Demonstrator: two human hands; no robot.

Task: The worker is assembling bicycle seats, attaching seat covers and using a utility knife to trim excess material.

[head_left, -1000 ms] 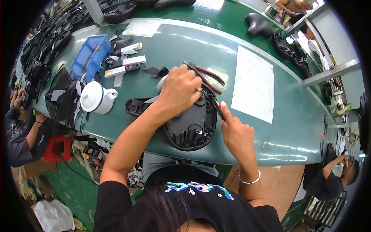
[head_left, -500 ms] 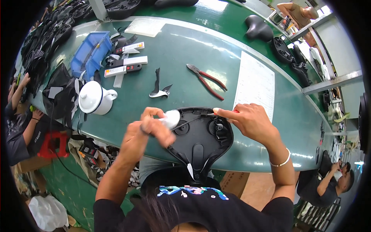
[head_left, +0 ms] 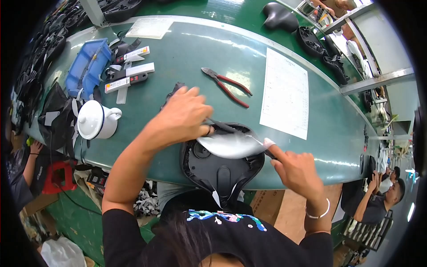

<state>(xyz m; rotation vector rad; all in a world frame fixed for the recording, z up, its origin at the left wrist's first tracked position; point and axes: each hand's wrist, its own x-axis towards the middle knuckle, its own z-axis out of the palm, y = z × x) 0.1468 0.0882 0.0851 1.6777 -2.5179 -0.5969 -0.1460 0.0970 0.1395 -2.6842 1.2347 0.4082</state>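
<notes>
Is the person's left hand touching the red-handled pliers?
Apart: the head view shows green tabletop between the left hand and the red-handled pliers.

Seeing this from my end: black short-sleeved T-shirt [head_left: 178,247], multicoloured floral motif [head_left: 227,218] across the chest; long dark hair [head_left: 189,236] hanging over it; smooth white bangle [head_left: 318,216] on the right wrist; pale blue-grey trousers [head_left: 169,189]; left hand [head_left: 184,113] and right hand [head_left: 296,171] bare.

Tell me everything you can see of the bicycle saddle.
The bicycle saddle is black, underside up at the green table's near edge, narrow nose nearest, wide end away. Its plastic-looking base has a raised rim, a round recess at left and a long central bulge. Blurred whitish material covers part of the wide end; blur hides whether the hands touch it.
</notes>
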